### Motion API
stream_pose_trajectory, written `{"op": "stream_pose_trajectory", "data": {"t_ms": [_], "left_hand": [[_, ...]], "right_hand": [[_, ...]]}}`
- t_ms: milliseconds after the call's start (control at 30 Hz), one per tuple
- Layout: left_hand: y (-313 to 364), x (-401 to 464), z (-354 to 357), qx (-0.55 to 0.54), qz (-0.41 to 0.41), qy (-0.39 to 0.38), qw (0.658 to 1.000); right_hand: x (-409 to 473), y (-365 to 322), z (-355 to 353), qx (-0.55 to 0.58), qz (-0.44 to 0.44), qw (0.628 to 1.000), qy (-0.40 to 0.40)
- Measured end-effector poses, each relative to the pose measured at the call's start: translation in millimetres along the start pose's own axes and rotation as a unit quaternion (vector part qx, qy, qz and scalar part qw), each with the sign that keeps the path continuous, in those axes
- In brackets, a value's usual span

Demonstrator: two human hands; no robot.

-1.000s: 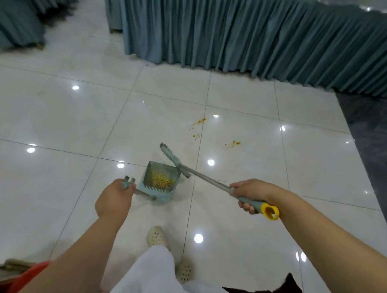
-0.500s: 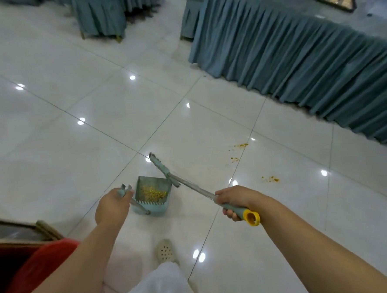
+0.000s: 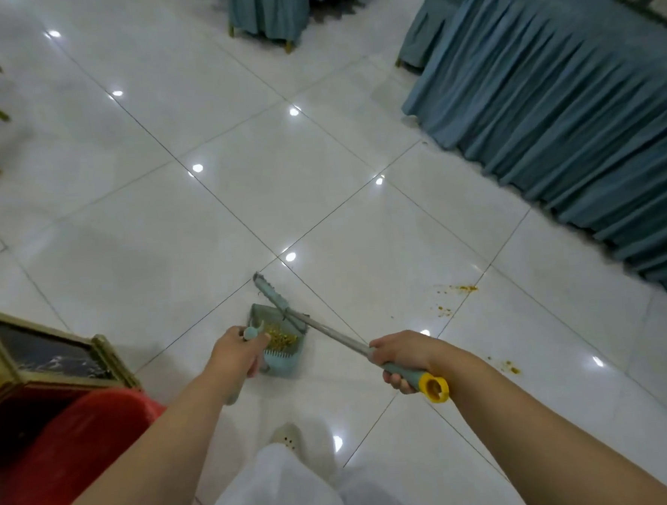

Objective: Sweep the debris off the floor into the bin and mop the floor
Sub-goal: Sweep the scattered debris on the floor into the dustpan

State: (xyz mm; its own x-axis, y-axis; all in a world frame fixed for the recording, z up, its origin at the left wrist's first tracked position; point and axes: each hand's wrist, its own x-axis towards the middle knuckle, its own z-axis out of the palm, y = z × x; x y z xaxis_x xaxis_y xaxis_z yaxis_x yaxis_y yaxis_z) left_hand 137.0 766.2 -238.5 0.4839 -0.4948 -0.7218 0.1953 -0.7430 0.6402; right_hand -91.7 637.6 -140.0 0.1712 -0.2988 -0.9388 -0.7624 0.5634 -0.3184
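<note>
Nearest to where I stand, a white trouser leg (image 3: 276, 486) and a pale shoe (image 3: 286, 436) point toward the work. Just ahead, the left hand (image 3: 234, 354) has its fingers curled round the dustpan handle (image 3: 252, 332), and the teal dustpan (image 3: 279, 345) sits directly beyond those fingers, already carrying a heap of yellow debris (image 3: 280, 335); whether the pan rests on the floor (image 3: 167, 239) or hangs just above it I cannot tell. The right hand (image 3: 403, 359) is wrapped tight around the broom (image 3: 329, 330) near its yellow end cap (image 3: 434, 388), and the shaft runs forward from those fingers, with the broom head lying across the pan's far edge. Out past the right fingers, scattered crumbs (image 3: 455, 289) remain on the tiles, with a few more grains (image 3: 508, 366) beside the right forearm. Further off stand the pleated blue table skirt (image 3: 570, 120) and, by the left arm, a gold-framed bin (image 3: 45, 359). The risk I see is the loaded pan tipping in that one-handed grip on the way to the bin, spilling its heap back onto the glossy tiles; a hasty stroke could also flick the loose crumbs under the skirt.
</note>
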Motion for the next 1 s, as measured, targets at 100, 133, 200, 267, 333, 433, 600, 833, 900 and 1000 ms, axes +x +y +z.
{"op": "stream_pose_trajectory", "data": {"t_ms": [100,133,200,267,333,433,600,833,900,1000], "left_hand": [[8.6,2.0,-2.6,0.015,-0.051,-0.069,0.996],[11.3,1.6,-3.8,0.024,-0.062,-0.091,0.994],[14.6,2.5,-5.2,0.024,-0.068,-0.118,0.990],[18.2,2.9,-4.7,0.003,-0.069,-0.116,0.991],[20.6,3.6,-2.8,-0.015,-0.071,-0.099,0.992],[20.2,4.2,4.7,-0.037,-0.072,-0.070,0.994],[8.4,-1.2,38.6,-0.132,-0.078,-0.014,0.988],[8.2,-25.6,107.1,-0.306,-0.110,0.112,0.939],[5.0,-40.7,123.1,-0.331,-0.104,0.148,0.926],[-4.8,-67.5,143.7,-0.351,-0.082,0.199,0.911]], "right_hand": [[7.9,-19.3,-8.0,-0.031,-0.004,0.999,-0.010],[11.3,-25.8,-10.9,-0.041,-0.004,0.999,-0.013],[17.9,-38.9,-16.7,-0.056,0.000,0.998,-0.019],[24.3,-50.2,-23.4,-0.073,0.001,0.997,-0.024],[29.8,-60.5,-30.3,-0.095,-0.001,0.995,-0.030],[38.5,-74.0,-44.5,-0.134,-0.013,0.990,-0.044],[52.8,-91.2,-78.8,-0.205,-0.032,0.976,-0.071],[64.0,-106.3,-119.9,-0.310,-0.039,0.945,-0.098],[63.5,-103.6,-123.9,-0.334,-0.040,0.936,-0.099],[57.7,-94.2,-125.5,-0.364,-0.052,0.924,-0.107]]}}
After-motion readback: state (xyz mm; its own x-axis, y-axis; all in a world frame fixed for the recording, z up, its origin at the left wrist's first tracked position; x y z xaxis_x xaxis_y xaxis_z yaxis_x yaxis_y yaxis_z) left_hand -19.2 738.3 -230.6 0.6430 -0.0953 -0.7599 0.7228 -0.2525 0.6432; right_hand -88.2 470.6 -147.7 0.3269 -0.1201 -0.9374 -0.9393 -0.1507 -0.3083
